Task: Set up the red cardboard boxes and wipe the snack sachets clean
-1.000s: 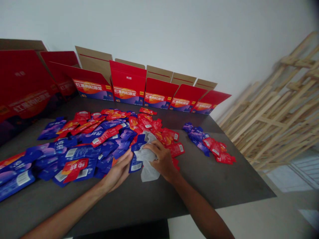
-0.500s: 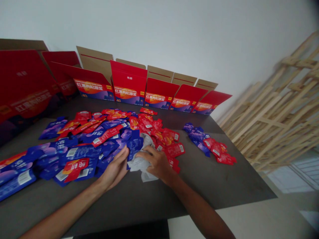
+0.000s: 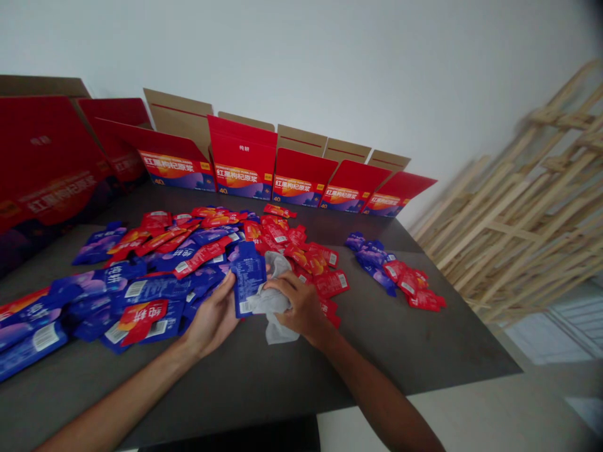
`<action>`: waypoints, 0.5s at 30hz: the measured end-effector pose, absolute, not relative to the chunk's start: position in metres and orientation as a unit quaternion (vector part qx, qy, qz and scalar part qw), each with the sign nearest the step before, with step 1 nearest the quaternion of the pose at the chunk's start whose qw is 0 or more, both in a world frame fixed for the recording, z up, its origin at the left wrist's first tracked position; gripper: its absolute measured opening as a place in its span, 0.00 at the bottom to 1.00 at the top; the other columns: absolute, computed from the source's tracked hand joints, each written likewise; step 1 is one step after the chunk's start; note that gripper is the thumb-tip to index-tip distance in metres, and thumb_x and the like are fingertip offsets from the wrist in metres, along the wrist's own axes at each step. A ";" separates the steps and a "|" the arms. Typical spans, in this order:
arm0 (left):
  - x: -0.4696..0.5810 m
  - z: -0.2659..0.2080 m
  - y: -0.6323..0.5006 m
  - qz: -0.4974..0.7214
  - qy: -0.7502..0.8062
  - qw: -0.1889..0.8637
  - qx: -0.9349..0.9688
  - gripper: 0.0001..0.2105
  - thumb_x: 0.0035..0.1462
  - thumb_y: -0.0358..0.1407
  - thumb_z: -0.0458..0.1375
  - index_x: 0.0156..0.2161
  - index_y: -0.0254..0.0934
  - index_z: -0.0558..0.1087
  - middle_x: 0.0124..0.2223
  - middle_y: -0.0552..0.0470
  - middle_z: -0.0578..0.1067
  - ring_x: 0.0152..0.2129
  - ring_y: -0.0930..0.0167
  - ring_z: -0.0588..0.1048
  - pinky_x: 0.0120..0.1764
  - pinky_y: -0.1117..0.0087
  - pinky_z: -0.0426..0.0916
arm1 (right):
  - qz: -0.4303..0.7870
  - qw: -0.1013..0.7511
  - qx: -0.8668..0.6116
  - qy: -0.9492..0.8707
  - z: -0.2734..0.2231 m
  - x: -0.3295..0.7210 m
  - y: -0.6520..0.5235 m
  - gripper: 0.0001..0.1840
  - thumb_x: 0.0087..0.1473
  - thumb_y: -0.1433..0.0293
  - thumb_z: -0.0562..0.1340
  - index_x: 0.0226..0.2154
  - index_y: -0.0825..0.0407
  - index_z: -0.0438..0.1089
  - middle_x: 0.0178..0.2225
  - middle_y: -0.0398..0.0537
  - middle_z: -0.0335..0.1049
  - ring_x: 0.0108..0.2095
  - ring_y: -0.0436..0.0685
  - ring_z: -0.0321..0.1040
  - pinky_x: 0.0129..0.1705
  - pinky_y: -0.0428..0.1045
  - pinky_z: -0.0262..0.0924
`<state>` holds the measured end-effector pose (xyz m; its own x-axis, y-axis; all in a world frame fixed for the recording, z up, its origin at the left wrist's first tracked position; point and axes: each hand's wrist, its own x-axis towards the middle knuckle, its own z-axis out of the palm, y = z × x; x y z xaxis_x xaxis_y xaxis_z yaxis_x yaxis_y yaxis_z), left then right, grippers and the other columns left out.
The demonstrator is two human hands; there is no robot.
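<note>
My left hand (image 3: 214,320) grips a blue pouch (image 3: 247,276) by its left edge, with the printed text side turned up toward me. My right hand (image 3: 299,306) is closed on a crumpled whitish cloth (image 3: 277,304), which lies against the right part of the pouch and covers some of it. A tail of the cloth hangs below toward the tabletop. Both hands are just in front of a pile of blue pouches (image 3: 155,287) and red pouches (image 3: 277,233). Part of the pile is hidden behind my hands.
Open red-and-blue cartons (image 3: 296,179) stand in a row at the table's back, with larger cartons (image 3: 51,157) at the left. A small group of blue and red pouches (image 3: 377,260) lies on the dark table (image 3: 424,351) at right. Wooden frames (image 3: 513,232) lean beyond.
The blue pouch now shows more of its printed face and sits slightly left and more upright. My right hand and the cloth have shifted a little over it.
</note>
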<state>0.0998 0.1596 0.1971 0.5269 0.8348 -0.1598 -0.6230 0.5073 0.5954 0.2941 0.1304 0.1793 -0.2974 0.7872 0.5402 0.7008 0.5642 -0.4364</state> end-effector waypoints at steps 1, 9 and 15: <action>0.098 0.200 0.161 0.439 0.228 0.837 0.234 0.24 0.72 0.43 0.52 0.67 0.36 0.69 0.56 0.42 0.82 0.56 0.55 0.78 0.63 0.50 0.68 | 0.059 0.368 -0.465 -0.803 0.179 0.294 0.130 0.27 0.46 0.74 0.68 0.51 0.46 0.72 0.47 0.47 0.74 0.48 0.58 0.74 0.46 0.50 0.71; 0.068 0.225 0.179 0.500 0.301 0.786 0.203 0.25 0.74 0.41 0.40 0.66 0.35 0.68 0.50 0.42 0.84 0.49 0.55 0.82 0.56 0.47 0.75 | 0.063 0.316 -0.456 -0.830 0.177 0.289 0.129 0.26 0.50 0.70 0.71 0.52 0.46 0.71 0.48 0.46 0.75 0.45 0.57 0.75 0.41 0.49 0.69; 0.074 0.236 0.199 0.495 0.292 0.781 0.246 0.24 0.69 0.41 0.45 0.63 0.38 0.72 0.50 0.42 0.83 0.46 0.52 0.82 0.51 0.47 0.78 | 0.073 0.248 -0.443 -0.859 0.172 0.286 0.134 0.26 0.54 0.68 0.71 0.56 0.46 0.71 0.50 0.47 0.74 0.46 0.56 0.73 0.43 0.49 0.69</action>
<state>0.0737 0.1988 0.2360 0.3396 0.9163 -0.2122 -0.6295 0.3891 0.6725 0.2856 0.1344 0.1716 -0.4847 0.7964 0.3617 0.7242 0.5973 -0.3446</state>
